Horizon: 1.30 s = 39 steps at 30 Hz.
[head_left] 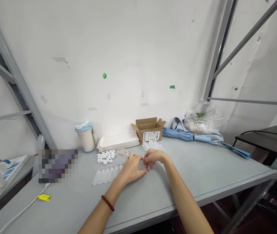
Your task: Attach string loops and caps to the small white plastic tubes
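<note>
My left hand is curled low over the table, its thumb and fingers around a clear, flat piece, mostly hidden. Close against it, the fingertips of my right hand are pinched together at that piece's upper edge; what lies between them is too small to make out. Left of my left hand is a row of several translucent white tags with string loops at their tops. Behind them sit a heap of small white pieces and a bundle of white strings. More clear pieces lie beyond my right hand.
At the back stand an open cardboard box, stacked white trays and a cup with a blue lid. A folded blue umbrella and a plastic bag lie right. A white cable crosses the left side.
</note>
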### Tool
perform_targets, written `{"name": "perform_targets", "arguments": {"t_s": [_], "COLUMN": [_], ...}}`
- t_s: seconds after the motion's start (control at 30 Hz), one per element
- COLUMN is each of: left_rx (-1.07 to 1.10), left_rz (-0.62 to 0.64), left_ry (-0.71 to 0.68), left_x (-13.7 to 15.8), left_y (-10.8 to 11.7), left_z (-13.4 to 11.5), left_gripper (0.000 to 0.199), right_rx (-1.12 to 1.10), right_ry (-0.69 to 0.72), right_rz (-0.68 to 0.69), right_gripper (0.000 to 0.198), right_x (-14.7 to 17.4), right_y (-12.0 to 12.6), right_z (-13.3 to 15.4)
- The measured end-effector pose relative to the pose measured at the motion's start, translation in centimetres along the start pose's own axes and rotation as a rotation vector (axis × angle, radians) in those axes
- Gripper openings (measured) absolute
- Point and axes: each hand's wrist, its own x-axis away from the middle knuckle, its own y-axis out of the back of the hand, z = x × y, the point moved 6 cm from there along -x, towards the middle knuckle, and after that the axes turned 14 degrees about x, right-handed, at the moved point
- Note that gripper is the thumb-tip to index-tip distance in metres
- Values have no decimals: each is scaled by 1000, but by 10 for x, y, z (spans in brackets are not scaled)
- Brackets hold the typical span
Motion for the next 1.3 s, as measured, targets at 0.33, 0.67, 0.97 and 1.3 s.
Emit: {"name": "perform_targets", "arguments": {"t_s": [0.33, 0.67, 0.97, 1.3], "left_rx": [-20, -21, -7, -7], "left_rz": [49, 39, 62, 51], "left_ry": [91, 45, 61, 32], "left_x": [1, 1, 2, 2], "left_y": [2, 0, 0, 0], "left_z": [1, 5, 6, 4], "left_gripper": [42, 39, 43, 40], "right_rx": [29, 48, 54, 88], "right_ry": [7, 11, 35, 20], "right_rz": [0, 0, 21, 16], "right_gripper": [6, 7, 8, 7], "right_x": [2, 5, 2, -5], "right_y": [-1, 0, -1, -5], "right_z": [2, 4, 3, 1]}}
